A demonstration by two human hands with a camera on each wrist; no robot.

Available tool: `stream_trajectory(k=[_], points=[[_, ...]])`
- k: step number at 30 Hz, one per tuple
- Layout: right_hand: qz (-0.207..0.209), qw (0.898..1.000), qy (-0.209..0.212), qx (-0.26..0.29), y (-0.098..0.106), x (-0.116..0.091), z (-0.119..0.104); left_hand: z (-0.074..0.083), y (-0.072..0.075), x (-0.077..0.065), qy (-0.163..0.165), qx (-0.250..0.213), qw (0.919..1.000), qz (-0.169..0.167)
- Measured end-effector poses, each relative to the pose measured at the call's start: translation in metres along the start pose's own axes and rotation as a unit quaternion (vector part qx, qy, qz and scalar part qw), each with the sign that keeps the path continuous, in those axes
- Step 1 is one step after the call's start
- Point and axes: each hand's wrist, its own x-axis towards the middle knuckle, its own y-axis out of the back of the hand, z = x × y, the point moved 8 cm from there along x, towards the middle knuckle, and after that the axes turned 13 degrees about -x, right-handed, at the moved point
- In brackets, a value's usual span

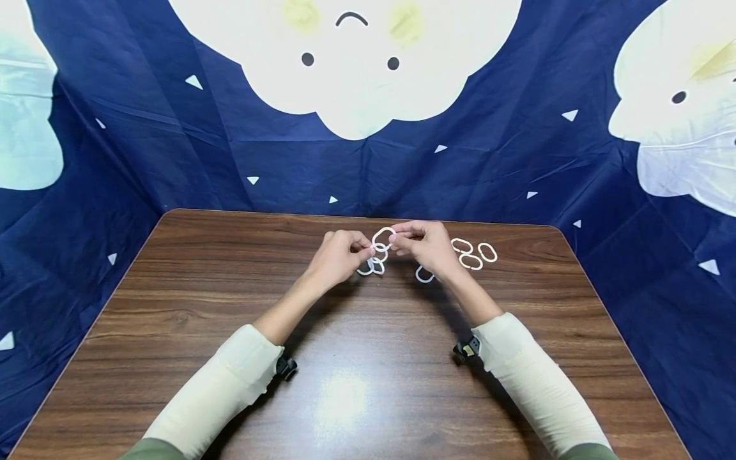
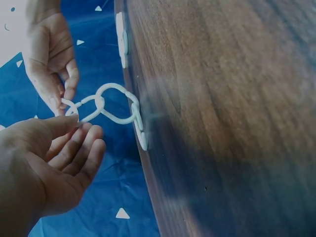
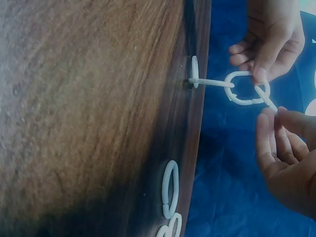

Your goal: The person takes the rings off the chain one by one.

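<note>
White oval chain links hang joined between the two hands above the far part of the table. My left hand (image 1: 340,257) pinches one white link (image 3: 228,90) between thumb and fingertips. My right hand (image 1: 430,245) pinches another white link (image 3: 267,99), which passes through the left hand's link. Below the left hand's link hangs a further link (image 3: 212,83), seen nearly edge-on in the right wrist view. The chain's lower end (image 3: 195,69) rests on the tabletop near its far edge. In the left wrist view, the hanging link (image 2: 113,85) shows its full oval.
Several loose white links lie right of the right hand, among them one link (image 1: 471,268) close to two others. Another loose link (image 1: 418,275) is partly covered by the right wrist. The brown wooden table (image 1: 368,326) ends near a blue cloth backdrop (image 1: 368,169).
</note>
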Motion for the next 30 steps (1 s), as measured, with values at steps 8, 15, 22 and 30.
stream_trajectory(k=[8, 15, 22, 30], points=[[0.006, 0.999, -0.024, 0.029, -0.001, -0.002, 0.008, 0.006, 0.000, 0.001, -0.033, 0.001, 0.9994, -0.003], [0.016, 0.999, -0.037, 0.022, -0.003, -0.003, 0.013, 0.010, -0.002, 0.001, -0.055, 0.005, 0.9984, -0.010], [0.022, 0.999, -0.028, 0.036, -0.008, -0.002, 0.015, 0.011, -0.002, 0.000, -0.061, 0.004, 0.9981, -0.007], [0.037, 0.998, -0.019, 0.043, -0.011, -0.001, 0.013, 0.012, 0.000, 0.000, -0.066, 0.001, 0.9978, -0.001]])
